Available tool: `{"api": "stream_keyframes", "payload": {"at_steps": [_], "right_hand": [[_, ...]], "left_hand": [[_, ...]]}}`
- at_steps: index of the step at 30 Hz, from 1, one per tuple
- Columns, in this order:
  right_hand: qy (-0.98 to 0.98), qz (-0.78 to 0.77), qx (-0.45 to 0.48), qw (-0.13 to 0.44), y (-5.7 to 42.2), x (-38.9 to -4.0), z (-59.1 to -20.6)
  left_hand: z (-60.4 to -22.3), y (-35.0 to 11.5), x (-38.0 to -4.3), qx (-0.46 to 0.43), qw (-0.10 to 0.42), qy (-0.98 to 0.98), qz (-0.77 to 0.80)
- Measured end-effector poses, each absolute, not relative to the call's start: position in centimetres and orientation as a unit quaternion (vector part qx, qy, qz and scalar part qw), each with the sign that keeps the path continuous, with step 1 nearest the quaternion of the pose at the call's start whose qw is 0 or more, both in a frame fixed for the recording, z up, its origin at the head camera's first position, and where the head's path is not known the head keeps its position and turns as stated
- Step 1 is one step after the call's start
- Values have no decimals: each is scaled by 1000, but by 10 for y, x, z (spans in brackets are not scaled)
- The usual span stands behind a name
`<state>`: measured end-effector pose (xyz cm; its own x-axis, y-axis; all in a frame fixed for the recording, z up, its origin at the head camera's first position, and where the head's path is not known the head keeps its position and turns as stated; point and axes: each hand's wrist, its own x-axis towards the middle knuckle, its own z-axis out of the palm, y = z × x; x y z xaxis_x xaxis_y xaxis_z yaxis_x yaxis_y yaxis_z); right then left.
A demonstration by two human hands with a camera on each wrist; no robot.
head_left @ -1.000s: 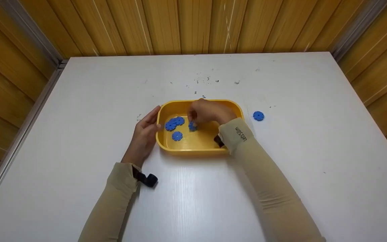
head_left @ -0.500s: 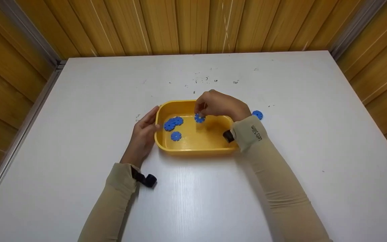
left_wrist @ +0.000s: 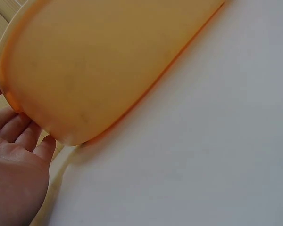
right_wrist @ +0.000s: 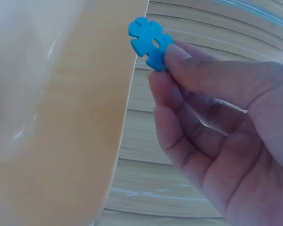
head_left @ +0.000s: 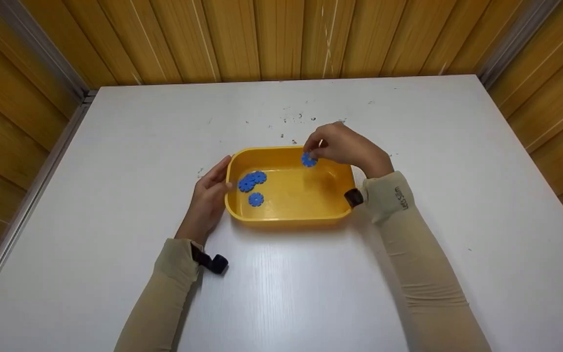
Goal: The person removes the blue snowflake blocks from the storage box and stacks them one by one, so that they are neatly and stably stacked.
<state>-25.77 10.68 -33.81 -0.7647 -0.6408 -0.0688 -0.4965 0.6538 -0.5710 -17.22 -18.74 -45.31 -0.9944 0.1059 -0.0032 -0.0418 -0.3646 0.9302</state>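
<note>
wood-look panels (head_left: 281, 39) behind a white table (head_left: 271, 278), right hand (head_left: 346, 143) pinching a notched blue disc (head_left: 309, 160) near the yellow tray's (head_left: 296, 195) far rim, left hand (head_left: 206, 196) with fingers extended, touching its left end, other blue discs (head_left: 256, 199) inside

The tub (head_left: 291, 198) is warm yellow from the head; the left wrist view turns it orange-tan with a deeper orange edge, the right wrist view pale tan with white glints. The loose discs (head_left: 256, 199) are solid blue. The held disc (head_left: 308, 161) is blue too, bright sky blue from the right wrist. The surface (head_left: 271, 283) is white, faintly streaked, with scattered dark specks. The wall (head_left: 281, 39) is golden brown and wood-patterned, striped with darker lines and some pale streaks; the rails (head_left: 47, 49) are grey. Both sleeves (head_left: 418, 259) are beige, the right one with dark lettering.
</note>
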Motion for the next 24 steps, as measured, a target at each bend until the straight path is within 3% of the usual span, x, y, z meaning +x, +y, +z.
{"api": "stream_keyframes", "payload": {"at_steps": [24], "right_hand": [[922, -348, -159, 64, 173, -255, -357]], "left_hand": [[-450, -190, -169, 28, 48, 549, 834]]}}
